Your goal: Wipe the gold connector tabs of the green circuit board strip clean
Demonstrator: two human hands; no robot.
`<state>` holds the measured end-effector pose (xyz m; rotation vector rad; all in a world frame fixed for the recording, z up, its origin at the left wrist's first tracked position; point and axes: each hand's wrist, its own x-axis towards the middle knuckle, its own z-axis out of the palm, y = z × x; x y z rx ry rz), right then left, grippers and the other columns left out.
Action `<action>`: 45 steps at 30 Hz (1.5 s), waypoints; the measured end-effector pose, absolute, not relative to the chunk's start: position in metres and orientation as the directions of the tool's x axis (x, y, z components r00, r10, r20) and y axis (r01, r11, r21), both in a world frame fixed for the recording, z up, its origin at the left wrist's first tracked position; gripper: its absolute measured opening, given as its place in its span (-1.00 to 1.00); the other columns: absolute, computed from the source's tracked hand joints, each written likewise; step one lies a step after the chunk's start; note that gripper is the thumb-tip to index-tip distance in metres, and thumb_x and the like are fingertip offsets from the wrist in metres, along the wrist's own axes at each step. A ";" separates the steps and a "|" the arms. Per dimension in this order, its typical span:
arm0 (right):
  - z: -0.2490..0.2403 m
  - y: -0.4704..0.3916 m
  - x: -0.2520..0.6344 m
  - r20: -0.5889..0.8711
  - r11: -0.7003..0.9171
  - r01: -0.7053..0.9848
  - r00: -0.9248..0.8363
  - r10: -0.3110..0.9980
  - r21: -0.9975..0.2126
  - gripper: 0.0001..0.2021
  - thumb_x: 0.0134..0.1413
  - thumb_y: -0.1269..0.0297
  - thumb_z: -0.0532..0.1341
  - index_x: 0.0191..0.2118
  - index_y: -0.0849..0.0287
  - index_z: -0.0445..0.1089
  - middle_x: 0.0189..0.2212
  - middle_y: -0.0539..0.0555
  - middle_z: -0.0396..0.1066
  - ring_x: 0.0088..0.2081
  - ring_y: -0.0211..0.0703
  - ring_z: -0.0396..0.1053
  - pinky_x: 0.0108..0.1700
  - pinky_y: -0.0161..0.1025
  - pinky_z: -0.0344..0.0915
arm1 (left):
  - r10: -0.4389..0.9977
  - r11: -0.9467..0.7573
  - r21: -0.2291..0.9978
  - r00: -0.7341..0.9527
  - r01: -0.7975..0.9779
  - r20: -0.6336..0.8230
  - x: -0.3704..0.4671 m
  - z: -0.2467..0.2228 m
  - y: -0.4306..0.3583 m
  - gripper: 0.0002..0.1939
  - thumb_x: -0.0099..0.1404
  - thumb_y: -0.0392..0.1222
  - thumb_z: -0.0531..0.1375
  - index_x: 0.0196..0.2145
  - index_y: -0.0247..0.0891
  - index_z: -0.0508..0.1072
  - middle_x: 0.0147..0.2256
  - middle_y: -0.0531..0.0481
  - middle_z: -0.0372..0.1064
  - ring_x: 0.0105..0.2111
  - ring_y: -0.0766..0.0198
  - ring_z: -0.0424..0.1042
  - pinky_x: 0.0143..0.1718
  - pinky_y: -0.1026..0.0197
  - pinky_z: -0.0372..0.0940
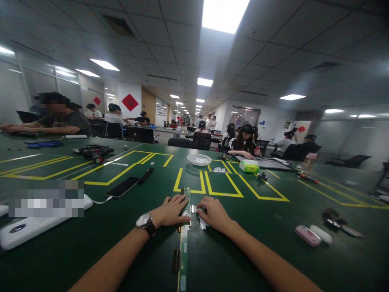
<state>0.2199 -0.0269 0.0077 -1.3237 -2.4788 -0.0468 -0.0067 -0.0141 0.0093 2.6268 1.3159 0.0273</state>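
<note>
A long, narrow green circuit board (183, 259) runs away from me down the middle of the table, with brown flex tabs (176, 260) along its left side. My left hand (172, 210), with a watch (145, 223) on the wrist, lies over the board's far part. Its fingers are stretched and apart, fingertips and thumb touching the board. Just right of the board, my right hand (212, 213) has its fingers bent together on a small white piece (202, 224), which looks like cloth or tissue. A small silvery strip (193, 209) shows between the board and these fingertips.
A phone (124, 186) on a cable and a white device (39, 227) lie left. Beyond are a power tool (95, 153), a white basket (199, 159) and a green-yellow pack (249, 166). A pink case (308, 235) and keys (340, 223) lie right. People sit around.
</note>
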 end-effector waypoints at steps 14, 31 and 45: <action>-0.008 -0.014 0.224 0.402 0.697 0.685 -0.589 0.701 -0.211 -0.83 0.14 0.29 0.18 -0.19 0.15 0.48 -0.26 0.08 0.40 -0.19 -0.17 0.32 -0.14 -0.26 0.19 | 0.780 -0.599 0.219 0.623 0.770 -0.059 -0.005 0.002 -0.010 -0.18 0.30 0.39 -0.16 0.33 -0.11 -0.21 0.33 -0.15 -0.35 0.30 -0.12 -0.31 0.15 -0.32 -0.24; 0.000 -0.017 0.225 0.437 0.755 0.647 -0.653 0.619 -0.102 -0.81 0.15 0.31 0.16 -0.17 0.13 0.49 -0.20 0.12 0.38 -0.12 -0.10 0.28 -0.07 -0.15 0.18 | 0.743 -0.632 0.266 0.667 0.728 -0.057 -0.004 0.000 -0.010 -0.23 0.35 0.27 -0.12 0.34 -0.17 -0.27 0.33 -0.17 -0.41 0.31 -0.02 -0.32 0.18 -0.25 -0.30; 0.005 0.006 0.253 0.322 0.754 0.644 -0.693 0.645 -0.126 -0.61 0.10 0.50 0.02 -0.01 0.16 0.41 0.01 0.10 0.40 0.05 -0.13 0.29 0.12 -0.16 0.12 | 0.826 -0.539 0.410 0.558 0.735 0.085 -0.008 0.004 -0.004 -0.21 0.42 0.17 -0.18 0.30 -0.23 -0.62 0.33 -0.25 -0.34 0.29 0.02 -0.18 0.17 -0.06 -0.14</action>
